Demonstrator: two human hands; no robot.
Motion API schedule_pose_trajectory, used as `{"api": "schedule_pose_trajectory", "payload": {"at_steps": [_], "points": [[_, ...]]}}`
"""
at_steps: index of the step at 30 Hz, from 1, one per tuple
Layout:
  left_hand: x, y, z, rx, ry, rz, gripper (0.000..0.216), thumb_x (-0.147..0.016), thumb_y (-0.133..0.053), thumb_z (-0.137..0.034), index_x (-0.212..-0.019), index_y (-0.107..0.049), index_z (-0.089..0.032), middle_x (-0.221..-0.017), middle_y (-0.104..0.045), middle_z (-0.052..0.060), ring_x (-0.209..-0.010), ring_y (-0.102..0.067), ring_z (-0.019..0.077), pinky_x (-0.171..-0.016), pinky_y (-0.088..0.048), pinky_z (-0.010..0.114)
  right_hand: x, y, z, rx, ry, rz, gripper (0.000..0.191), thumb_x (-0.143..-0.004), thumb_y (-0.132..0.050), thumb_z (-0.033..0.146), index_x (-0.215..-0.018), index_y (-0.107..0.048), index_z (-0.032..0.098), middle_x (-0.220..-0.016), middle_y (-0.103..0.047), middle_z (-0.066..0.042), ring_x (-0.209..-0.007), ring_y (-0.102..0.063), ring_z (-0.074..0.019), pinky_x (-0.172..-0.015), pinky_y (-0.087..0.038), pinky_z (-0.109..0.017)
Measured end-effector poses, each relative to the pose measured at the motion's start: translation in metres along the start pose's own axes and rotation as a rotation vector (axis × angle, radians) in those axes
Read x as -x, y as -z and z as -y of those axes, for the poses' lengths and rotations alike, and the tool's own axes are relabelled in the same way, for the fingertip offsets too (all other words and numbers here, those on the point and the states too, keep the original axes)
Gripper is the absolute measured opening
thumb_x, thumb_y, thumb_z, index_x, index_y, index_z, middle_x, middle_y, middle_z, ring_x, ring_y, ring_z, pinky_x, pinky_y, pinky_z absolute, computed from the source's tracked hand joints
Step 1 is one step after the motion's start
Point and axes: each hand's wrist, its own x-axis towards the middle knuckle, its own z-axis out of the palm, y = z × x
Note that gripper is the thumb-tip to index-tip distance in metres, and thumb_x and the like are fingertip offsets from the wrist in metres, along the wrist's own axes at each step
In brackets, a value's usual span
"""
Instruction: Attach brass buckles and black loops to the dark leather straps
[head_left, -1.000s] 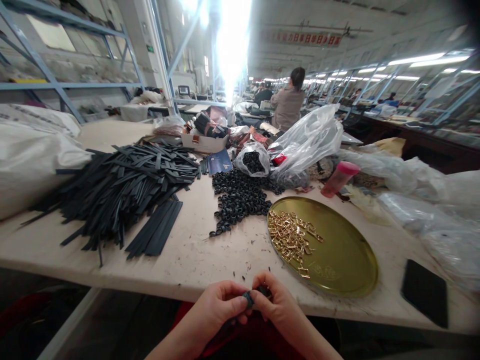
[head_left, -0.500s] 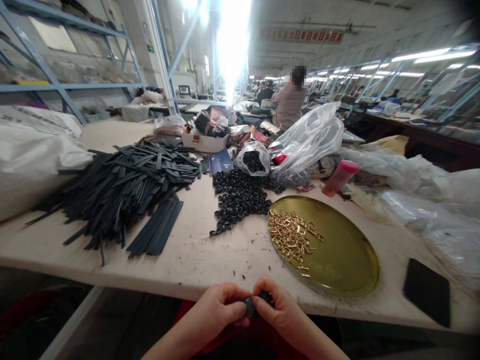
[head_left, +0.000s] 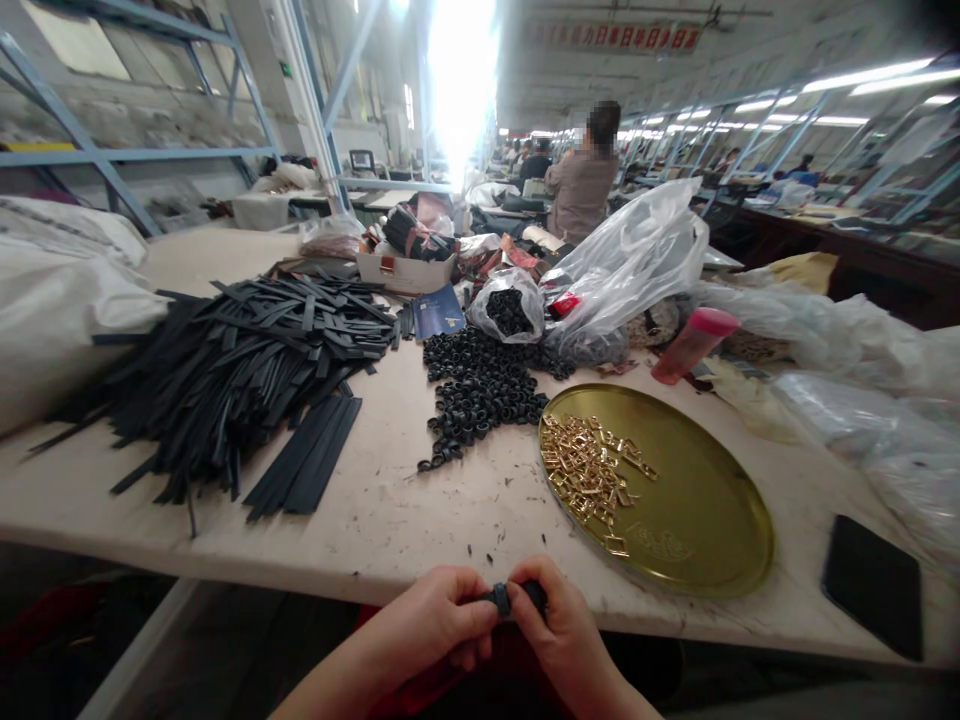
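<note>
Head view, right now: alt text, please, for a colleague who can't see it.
A person's left hand and right hand hold a small dark piece between them by the near edge of a pale table. On it, left to right, lie heaped black strips, small black loops and a gold-coloured tray of gold-coloured frames.

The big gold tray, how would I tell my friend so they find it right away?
Start with the long pale table, then find the right hand at its near edge. Beyond that hand, a little to the right, lies the gold tray. It's the large, rounded, shiny one with small gold frames heaped on it, unlike the flat black slab farther right.
</note>
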Motion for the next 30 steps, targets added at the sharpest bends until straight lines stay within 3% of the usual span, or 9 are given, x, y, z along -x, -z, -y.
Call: {"api": "schedule_pose_trajectory", "payload": {"at_steps": [6, 10, 18, 22, 24, 26, 28, 30], "points": [[-0.009, 0.002, 0.0, -0.151, -0.016, -0.059, 0.021, -0.074, -0.046, -0.035, -0.066, -0.05, -0.016, -0.05, -0.049, -0.005, -0.039, -0.038, 0.0061, -0.038, -0.024, 0.017, -0.006, 0.005, 0.0, 0.057, 0.035, 0.077, 0.02, -0.086, -0.04, 0.035, -0.076, -0.05, 0.02, -0.065, -0.053, 0.0, -0.06, -0.049, -0.0146, -0.055, -0.037, -0.024], [-0.003, 0.013, -0.008, -0.28, -0.076, 0.021, 0.018, -0.074, -0.045, -0.03, -0.071, -0.055, -0.015, -0.057, -0.052, -0.004, -0.048, -0.044, 0.0083, -0.045, -0.032, 0.018, -0.013, 0.01, -0.001, 0.049, 0.1, 0.128, 0.028, -0.09, -0.03, 0.036, -0.079, -0.05, 0.021, -0.065, -0.053, 0.001, -0.06, -0.05, -0.0141, -0.054, -0.037, -0.024], [-0.014, 0.013, -0.01, -0.379, -0.151, -0.021, 0.025, -0.078, -0.037, -0.027, -0.073, -0.059, -0.015, -0.06, -0.057, -0.002, -0.049, -0.05, 0.0099, -0.047, -0.035, 0.018, -0.019, 0.0, -0.004, 0.088, 0.18, 0.133, 0.022, -0.089, -0.033, 0.031, -0.086, -0.053, 0.022, -0.073, -0.062, -0.001, -0.068, -0.058, -0.0148, -0.06, -0.043, -0.024], [-0.023, 0.013, -0.015, -0.513, -0.229, -0.088, 0.032, -0.082, -0.034, -0.027, -0.076, -0.063, -0.015, -0.062, -0.063, 0.001, -0.053, -0.055, 0.0122, -0.051, -0.038, 0.019, -0.035, -0.003, -0.005, 0.172, 0.225, 0.024, 0.025, -0.089, -0.031, 0.032, -0.091, -0.054, 0.021, -0.076, -0.066, -0.003, -0.069, -0.062, -0.0162, -0.06, -0.046, -0.024], [-0.027, 0.023, -0.021, -0.62, -0.259, -0.18, 0.033, -0.083, -0.035, -0.029, -0.078, -0.065, -0.016, -0.067, -0.066, 0.003, -0.059, -0.059, 0.0145, -0.055, -0.042, 0.021, -0.052, -0.001, -0.008, 0.296, 0.246, -0.033, 0.026, -0.089, -0.033, 0.035, -0.088, -0.056, 0.021, -0.073, -0.066, -0.004, -0.065, -0.063, -0.0174, -0.056, -0.047, -0.025], [-0.03, 0.05, -0.026, -0.798, -0.305, -0.411, 0.029, -0.083, -0.04, -0.032, -0.089, -0.065, -0.018, -0.085, -0.068, 0.004, -0.078, -0.061, 0.0163, -0.069, -0.045, 0.022, -0.072, 0.002, -0.017, 0.43, 0.303, -0.079, 0.029, -0.088, -0.036, 0.036, -0.075, -0.058, 0.022, -0.068, -0.065, -0.004, -0.063, -0.063, -0.0192, -0.056, -0.048, -0.028], [-0.028, 0.092, -0.026, -0.984, -0.268, -0.733, 0.029, -0.084, -0.041, -0.032, -0.104, -0.06, -0.022, -0.107, -0.063, 0.003, -0.099, -0.055, 0.0149, -0.086, -0.04, 0.022, -0.091, 0.005, -0.032, 0.514, 0.437, -0.096, 0.029, -0.086, -0.039, 0.036, -0.07, -0.06, 0.023, -0.069, -0.066, -0.004, -0.066, -0.064, -0.0198, -0.06, -0.05, -0.029], [-0.021, 0.142, -0.02, -1.04, -0.144, -0.962, 0.035, -0.083, -0.042, -0.03, -0.113, -0.055, -0.017, -0.124, -0.052, 0.01, -0.115, -0.045, 0.0208, -0.097, -0.032, 0.031, -0.105, 0.006, -0.052, 0.58, 0.564, -0.141, 0.022, -0.083, -0.047, 0.037, -0.076, -0.062, 0.024, -0.076, -0.068, -0.004, -0.071, -0.066, -0.02, -0.063, -0.052, -0.028]]}}
